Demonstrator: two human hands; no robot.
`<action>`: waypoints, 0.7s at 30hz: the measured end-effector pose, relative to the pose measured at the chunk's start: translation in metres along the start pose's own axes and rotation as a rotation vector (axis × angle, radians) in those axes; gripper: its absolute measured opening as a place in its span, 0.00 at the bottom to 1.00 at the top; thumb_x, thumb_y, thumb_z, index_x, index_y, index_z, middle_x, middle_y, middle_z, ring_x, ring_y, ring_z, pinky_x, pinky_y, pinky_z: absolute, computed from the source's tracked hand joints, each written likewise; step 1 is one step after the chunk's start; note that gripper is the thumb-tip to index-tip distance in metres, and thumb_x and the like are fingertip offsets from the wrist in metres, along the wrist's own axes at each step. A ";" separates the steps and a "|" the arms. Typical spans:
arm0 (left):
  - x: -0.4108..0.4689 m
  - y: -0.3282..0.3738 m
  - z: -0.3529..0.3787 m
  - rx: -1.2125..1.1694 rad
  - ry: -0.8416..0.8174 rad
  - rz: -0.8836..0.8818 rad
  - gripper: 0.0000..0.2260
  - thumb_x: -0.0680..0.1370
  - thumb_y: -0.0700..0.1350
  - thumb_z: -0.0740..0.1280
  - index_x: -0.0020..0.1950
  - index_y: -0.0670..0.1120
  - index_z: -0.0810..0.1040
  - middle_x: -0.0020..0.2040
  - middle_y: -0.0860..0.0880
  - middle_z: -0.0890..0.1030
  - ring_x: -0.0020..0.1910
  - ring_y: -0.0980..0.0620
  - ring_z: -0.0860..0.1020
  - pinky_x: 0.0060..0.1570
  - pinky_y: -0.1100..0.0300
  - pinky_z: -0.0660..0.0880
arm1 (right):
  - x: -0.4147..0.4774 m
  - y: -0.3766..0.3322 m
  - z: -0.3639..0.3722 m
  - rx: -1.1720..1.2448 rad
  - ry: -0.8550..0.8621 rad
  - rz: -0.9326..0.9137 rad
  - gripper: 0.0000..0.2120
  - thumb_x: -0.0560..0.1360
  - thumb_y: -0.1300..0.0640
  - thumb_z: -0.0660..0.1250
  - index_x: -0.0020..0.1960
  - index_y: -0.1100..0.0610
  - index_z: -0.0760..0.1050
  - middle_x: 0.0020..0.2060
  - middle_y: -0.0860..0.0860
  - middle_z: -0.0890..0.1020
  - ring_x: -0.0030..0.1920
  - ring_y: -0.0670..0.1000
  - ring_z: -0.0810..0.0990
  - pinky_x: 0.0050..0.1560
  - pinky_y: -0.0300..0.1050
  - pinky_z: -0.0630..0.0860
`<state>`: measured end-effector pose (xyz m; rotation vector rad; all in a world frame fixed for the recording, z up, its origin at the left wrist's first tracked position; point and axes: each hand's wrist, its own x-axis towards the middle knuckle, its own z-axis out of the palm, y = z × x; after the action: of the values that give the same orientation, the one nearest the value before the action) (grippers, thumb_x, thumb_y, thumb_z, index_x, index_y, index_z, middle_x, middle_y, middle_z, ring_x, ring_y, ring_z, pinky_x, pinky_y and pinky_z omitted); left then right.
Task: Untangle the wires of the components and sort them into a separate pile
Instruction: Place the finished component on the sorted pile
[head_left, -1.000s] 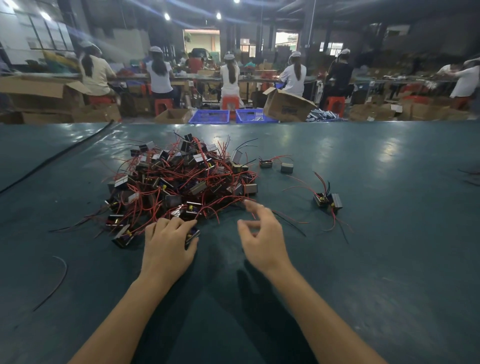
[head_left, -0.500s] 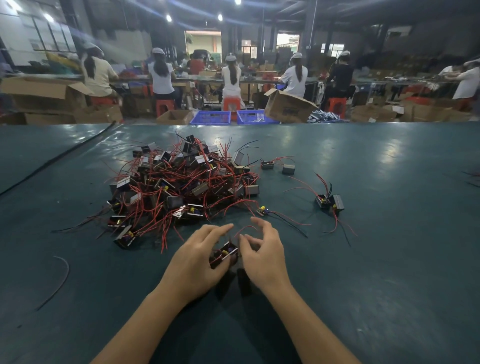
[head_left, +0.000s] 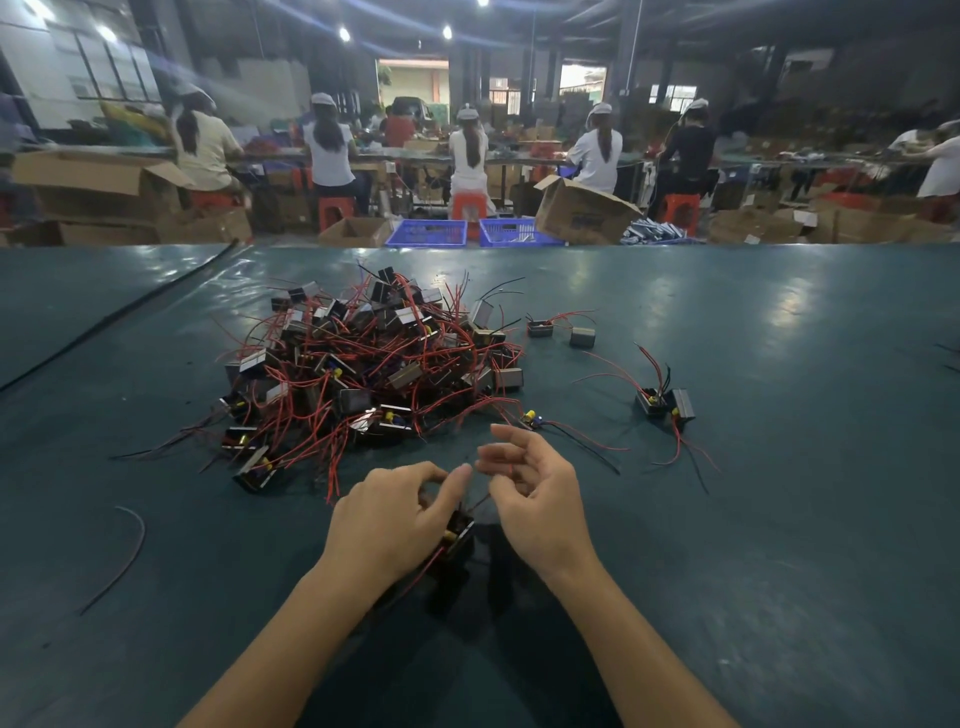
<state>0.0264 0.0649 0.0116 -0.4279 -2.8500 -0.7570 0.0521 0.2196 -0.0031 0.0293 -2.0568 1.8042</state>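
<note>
A tangled heap of small black components with red wires lies on the green table ahead of me. My left hand grips one black component with a yellow part, held just above the table near me. My right hand is beside it, fingers curled, pinching a thin red wire of that component. Two sorted components with red and black wires lie to the right. A single component lies between heap and hands.
Two more components lie behind the heap on the right. A loose dark wire lies at the left. Beyond the table's far edge stand blue crates, cardboard boxes and several seated workers.
My left hand pulled one component out of the heap toward me and lifted it. My right hand came in beside it and took hold of its wire.
</note>
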 end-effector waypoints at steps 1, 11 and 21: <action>0.000 0.001 0.001 -0.058 0.002 0.012 0.18 0.76 0.66 0.58 0.48 0.57 0.81 0.37 0.58 0.81 0.39 0.56 0.79 0.40 0.57 0.76 | -0.001 0.000 0.000 -0.011 -0.020 -0.015 0.26 0.73 0.74 0.60 0.59 0.47 0.73 0.52 0.46 0.81 0.51 0.43 0.83 0.42 0.33 0.77; 0.006 0.005 0.006 -0.675 -0.104 -0.077 0.05 0.77 0.44 0.70 0.52 0.49 0.82 0.37 0.54 0.84 0.38 0.59 0.82 0.43 0.63 0.78 | 0.002 -0.005 0.002 0.180 0.029 0.023 0.28 0.76 0.76 0.59 0.70 0.54 0.68 0.62 0.53 0.78 0.58 0.43 0.81 0.61 0.38 0.76; 0.005 0.010 0.005 -0.841 0.082 0.066 0.07 0.80 0.49 0.62 0.55 0.54 0.77 0.31 0.48 0.81 0.32 0.52 0.79 0.39 0.60 0.75 | 0.000 -0.010 0.001 0.197 0.123 0.014 0.13 0.76 0.69 0.67 0.52 0.52 0.79 0.44 0.46 0.86 0.46 0.47 0.85 0.46 0.35 0.79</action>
<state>0.0243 0.0767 0.0134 -0.5559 -2.2923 -1.8847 0.0547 0.2165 0.0066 -0.0395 -1.7940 1.9598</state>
